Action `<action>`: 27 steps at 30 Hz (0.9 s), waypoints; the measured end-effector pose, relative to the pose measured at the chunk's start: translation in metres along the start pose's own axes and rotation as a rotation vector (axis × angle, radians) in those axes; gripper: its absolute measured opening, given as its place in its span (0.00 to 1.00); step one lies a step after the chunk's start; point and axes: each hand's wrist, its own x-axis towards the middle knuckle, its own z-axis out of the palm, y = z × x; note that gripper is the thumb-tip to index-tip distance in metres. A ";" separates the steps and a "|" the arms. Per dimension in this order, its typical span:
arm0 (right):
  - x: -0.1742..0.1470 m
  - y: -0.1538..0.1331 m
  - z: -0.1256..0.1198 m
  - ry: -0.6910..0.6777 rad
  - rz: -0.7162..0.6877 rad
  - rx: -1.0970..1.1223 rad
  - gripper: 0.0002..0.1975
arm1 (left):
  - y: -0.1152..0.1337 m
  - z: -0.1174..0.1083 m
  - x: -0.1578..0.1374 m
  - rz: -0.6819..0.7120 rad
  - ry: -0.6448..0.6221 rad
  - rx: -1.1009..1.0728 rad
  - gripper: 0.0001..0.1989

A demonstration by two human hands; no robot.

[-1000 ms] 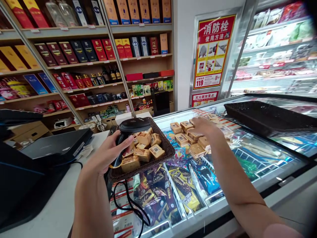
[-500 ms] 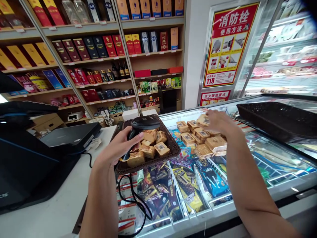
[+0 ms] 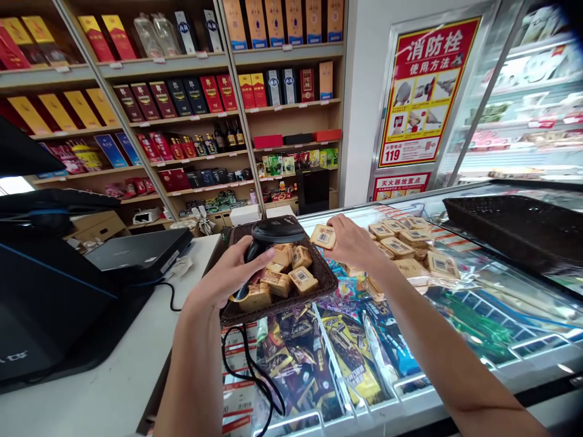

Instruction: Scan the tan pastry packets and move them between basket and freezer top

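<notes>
My left hand (image 3: 232, 270) is wrapped round the handle of a black barcode scanner (image 3: 277, 229), its head pointing right above a brown woven basket (image 3: 325, 276). Several small packaged biscuits (image 3: 303, 279) with barcodes lie inside that basket. Between the fingers of my right hand (image 3: 350, 240) is one biscuit pack (image 3: 323, 236), barcode side showing, just past the basket's right rim and close to the scanner head. More biscuit packs (image 3: 398, 246) are heaped on the freezer's glass lid, behind and right of my right wrist.
The glass-topped freezer (image 3: 314, 388) holds bagged ice creams. A black scanner cord (image 3: 255, 370) hangs over its left part. At left stand a checkout terminal (image 3: 50, 291) and a white counter (image 3: 113, 376). An empty-looking dark tray (image 3: 510, 230) lies at right; stocked shelves line the back.
My right hand has moved left from the heap to the scanner, carrying a biscuit pack. The left hand keeps hold of the scanner over the basket; the view has shifted slightly.
</notes>
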 end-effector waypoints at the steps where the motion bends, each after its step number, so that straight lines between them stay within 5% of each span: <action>1: -0.001 -0.001 0.000 -0.013 0.000 -0.006 0.20 | 0.000 0.000 0.000 0.008 -0.009 -0.008 0.23; 13: 0.000 -0.006 -0.001 -0.042 0.000 -0.004 0.22 | -0.001 -0.001 0.000 -0.006 -0.053 0.018 0.21; 22: -0.004 -0.020 0.010 -0.476 0.093 0.320 0.22 | 0.004 -0.008 -0.005 -0.088 0.012 0.043 0.22; 27: -0.003 -0.017 0.017 -0.360 0.010 0.410 0.24 | 0.001 -0.006 -0.001 -0.030 -0.001 0.025 0.21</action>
